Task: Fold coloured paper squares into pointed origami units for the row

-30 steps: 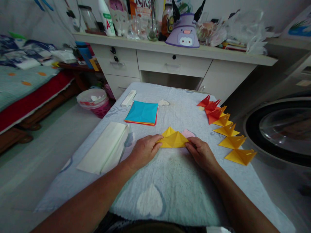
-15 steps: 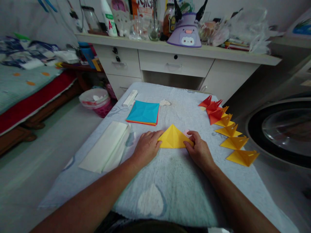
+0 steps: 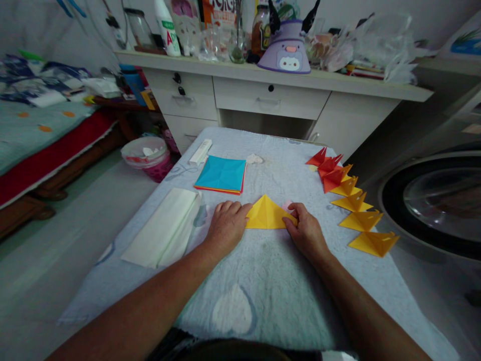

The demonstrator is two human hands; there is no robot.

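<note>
Gripping yellow paper triangle (image 3: 266,214) at both corners, left hand (image 3: 228,225) and right hand (image 3: 308,231), on table (image 3: 278,286); folded pieces (image 3: 351,202) lined up right, blue-topped stack (image 3: 221,173) not yet shaped.

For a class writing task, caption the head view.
Left hand and right hand hold a yellow paper triangle, folded red and yellow papers at right.

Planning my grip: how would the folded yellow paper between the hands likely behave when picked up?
The yellow paper looks thin, so it's probably light for its size. The crease down its middle suggests it may bend there. Its flat, triangular shape makes rolling unlikely.
</note>
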